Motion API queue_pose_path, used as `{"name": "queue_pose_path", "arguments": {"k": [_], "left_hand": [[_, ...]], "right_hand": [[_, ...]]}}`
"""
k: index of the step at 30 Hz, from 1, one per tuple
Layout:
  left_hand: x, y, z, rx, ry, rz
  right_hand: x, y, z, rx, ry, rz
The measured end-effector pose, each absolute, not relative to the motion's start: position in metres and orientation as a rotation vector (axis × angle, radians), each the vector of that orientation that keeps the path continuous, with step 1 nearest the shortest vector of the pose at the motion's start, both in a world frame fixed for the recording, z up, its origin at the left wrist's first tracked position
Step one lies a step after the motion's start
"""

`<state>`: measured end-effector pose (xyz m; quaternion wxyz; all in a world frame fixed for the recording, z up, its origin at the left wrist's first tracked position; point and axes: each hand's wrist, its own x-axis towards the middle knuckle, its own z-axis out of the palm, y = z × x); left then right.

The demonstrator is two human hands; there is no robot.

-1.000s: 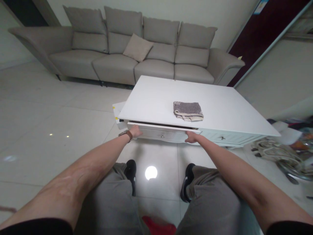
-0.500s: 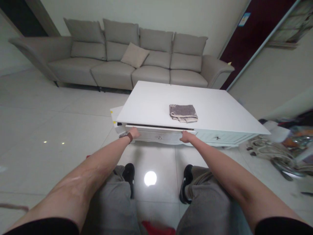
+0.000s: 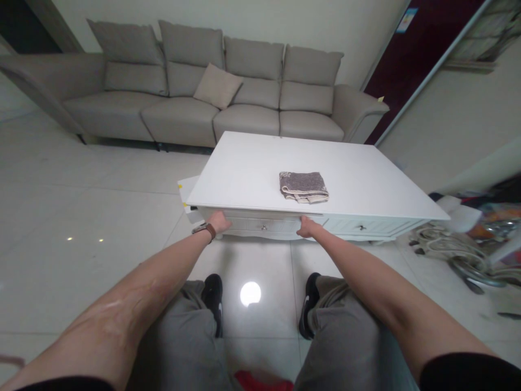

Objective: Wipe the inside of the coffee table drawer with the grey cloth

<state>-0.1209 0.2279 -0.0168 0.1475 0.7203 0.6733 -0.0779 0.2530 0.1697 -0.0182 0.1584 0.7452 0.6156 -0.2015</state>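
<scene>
Ctr. frame, under table [image 3: 244, 168] top: drawer [image 3: 248, 224], approx. flush, I'd judge; slim gap left at most. L hand [image 3: 218, 221], R hand [image 3: 306, 227] at its ends; grip: can't tell.

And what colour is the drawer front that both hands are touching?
The drawer front is white; it shows best in the head view.

left fingers [image 3: 226, 222] + right fingers [image 3: 302, 231]: touching drawer front [image 3: 280, 225] | folded towel [image 3: 303, 187] on white table [image 3: 366, 179] | sofa [image 3: 179, 114] behind
</scene>
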Motion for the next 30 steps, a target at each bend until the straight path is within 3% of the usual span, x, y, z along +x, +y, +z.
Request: {"name": "queue_pose_path", "arguments": {"k": [30], "left_hand": [[-0.107, 0.229, -0.027, 2.073, 1.861, -0.137]], "right_hand": [[0.226, 0.172, -0.001, 2.210, 1.748, -0.505]]}}
